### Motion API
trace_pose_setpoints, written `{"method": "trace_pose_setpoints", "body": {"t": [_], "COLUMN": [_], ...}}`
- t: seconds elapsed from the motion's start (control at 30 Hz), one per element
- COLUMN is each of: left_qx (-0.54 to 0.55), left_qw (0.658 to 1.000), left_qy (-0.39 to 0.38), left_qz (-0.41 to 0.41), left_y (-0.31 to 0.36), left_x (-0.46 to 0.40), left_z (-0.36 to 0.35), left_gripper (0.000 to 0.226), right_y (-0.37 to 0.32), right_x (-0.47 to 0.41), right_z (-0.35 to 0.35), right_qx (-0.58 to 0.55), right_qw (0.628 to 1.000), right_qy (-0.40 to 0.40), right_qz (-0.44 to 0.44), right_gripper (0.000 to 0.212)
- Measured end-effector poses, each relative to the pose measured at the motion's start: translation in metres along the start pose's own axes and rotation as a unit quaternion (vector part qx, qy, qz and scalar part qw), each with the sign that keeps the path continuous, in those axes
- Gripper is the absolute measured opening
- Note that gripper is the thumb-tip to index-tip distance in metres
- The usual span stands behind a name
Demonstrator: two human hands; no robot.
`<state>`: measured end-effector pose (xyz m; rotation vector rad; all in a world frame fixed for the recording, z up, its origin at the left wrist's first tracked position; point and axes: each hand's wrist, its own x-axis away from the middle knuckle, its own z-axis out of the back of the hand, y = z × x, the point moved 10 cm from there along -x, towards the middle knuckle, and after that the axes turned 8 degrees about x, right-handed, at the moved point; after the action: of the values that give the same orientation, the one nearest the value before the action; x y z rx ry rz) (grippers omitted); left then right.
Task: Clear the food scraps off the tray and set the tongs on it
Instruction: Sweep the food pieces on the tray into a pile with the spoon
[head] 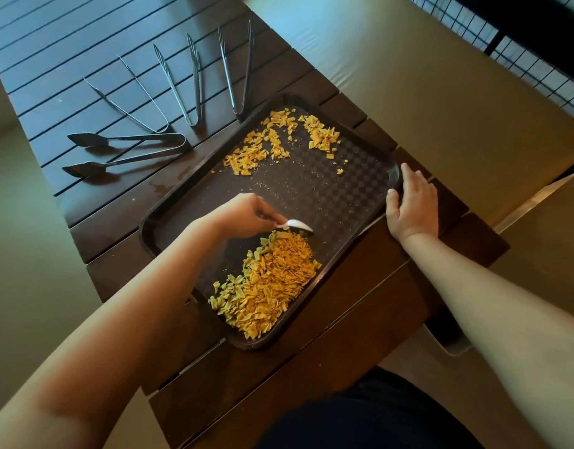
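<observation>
A dark brown tray [169, 222] lies on a slatted wooden table. Orange food scraps sit in a big heap [272, 283] at its near corner, and a thinner scatter [279, 137] covers the far end. My left hand [246, 215] is shut on a white spoon [297, 225], whose bowl touches the top of the heap. My right hand [412, 202] rests with spread fingers on the tray's right rim. Several metal tongs [188, 89] lie fanned out on the table beyond the tray's far-left side, one with spoon-shaped ends [117, 150].
The dark slatted table [84, 43] runs away to the upper left. A beige bench seat [409, 76] lies to the right, with a wire grid [522, 43] behind it. My dark-clothed lap [360, 416] is at the bottom edge.
</observation>
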<state>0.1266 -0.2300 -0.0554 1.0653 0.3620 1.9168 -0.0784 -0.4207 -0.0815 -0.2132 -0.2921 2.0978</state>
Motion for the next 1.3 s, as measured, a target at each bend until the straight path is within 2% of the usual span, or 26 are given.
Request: {"method": "trace_pose_setpoints", "body": {"t": [0.07,0.2,0.37,0.67,0.73,0.93,1.17,1.23,1.3], "left_qx": [0.015,0.156,0.193,0.182,0.173,0.104,0.02,0.036,0.082], "left_qw": [0.998,0.968,0.943,0.936,0.944,0.982,0.996,0.994,0.981], "left_qy": [0.062,0.191,0.258,0.284,0.261,0.153,0.081,0.099,0.17], "left_qz": [-0.003,0.042,0.078,0.097,0.102,0.036,-0.017,-0.031,-0.034], "left_y": [0.005,0.001,0.003,0.015,0.017,0.041,0.047,0.044,0.038], "left_x": [-0.006,-0.026,-0.057,-0.103,-0.107,-0.103,-0.073,-0.069,-0.065], "left_z": [0.015,0.042,0.061,0.081,0.077,0.046,0.02,0.024,0.038], "left_gripper": [0.026,0.029,0.035,0.041,0.04,0.03,0.028,0.027,0.026], "right_y": [0.0,0.001,0.0,0.0,0.0,0.001,0.0,0.0,0.0], "right_x": [0.0,0.001,0.001,0.0,0.0,-0.001,0.0,-0.001,-0.001], "right_z": [0.0,-0.001,-0.002,-0.001,0.0,0.0,0.0,0.0,0.0], "right_qx": [0.002,0.003,0.005,0.005,0.002,-0.006,-0.006,-0.007,-0.005], "right_qw": [1.0,1.0,1.0,1.0,1.0,1.0,1.0,1.0,1.0], "right_qy": [-0.002,-0.008,-0.011,-0.012,-0.01,-0.002,-0.003,-0.002,-0.005], "right_qz": [0.0,-0.003,-0.005,-0.005,-0.004,-0.004,-0.003,-0.003,-0.005], "right_gripper": [0.062,0.063,0.063,0.063,0.062,0.061,0.061,0.061,0.062]}}
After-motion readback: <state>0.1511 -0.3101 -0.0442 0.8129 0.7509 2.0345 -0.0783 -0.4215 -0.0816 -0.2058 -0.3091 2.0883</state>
